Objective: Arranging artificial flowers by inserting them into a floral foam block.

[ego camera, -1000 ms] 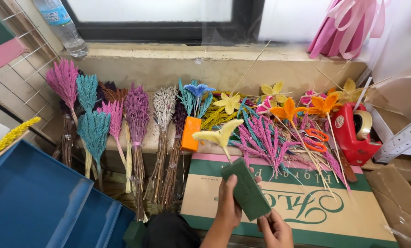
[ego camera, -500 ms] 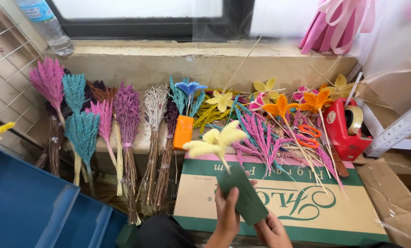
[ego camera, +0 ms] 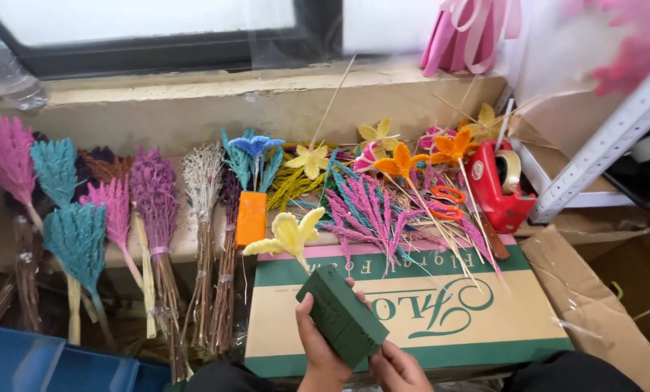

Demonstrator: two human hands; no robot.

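Note:
A dark green foam block (ego camera: 342, 314) is gripped in my left hand (ego camera: 318, 347) from its left side, low in the head view. My right hand (ego camera: 400, 368) touches the block's lower right end from below. A pale yellow dried flower (ego camera: 287, 234) stands stuck into the block's top end. The block hovers over a beige and green cardboard box (ego camera: 441, 319).
Bundles of dyed dried stems (ego camera: 114, 218) in purple, teal, pink and white lean against the ledge on the left. Loose pink sprigs (ego camera: 383, 210), orange flowers (ego camera: 401, 161), orange-handled scissors (ego camera: 445, 203) and a red tape dispenser (ego camera: 495, 185) lie behind the box. A blue bin (ego camera: 42, 366) sits bottom left.
The view has shifted closer and to the right. The block with the yellow flower stays in both hands, slightly lower and tilted.

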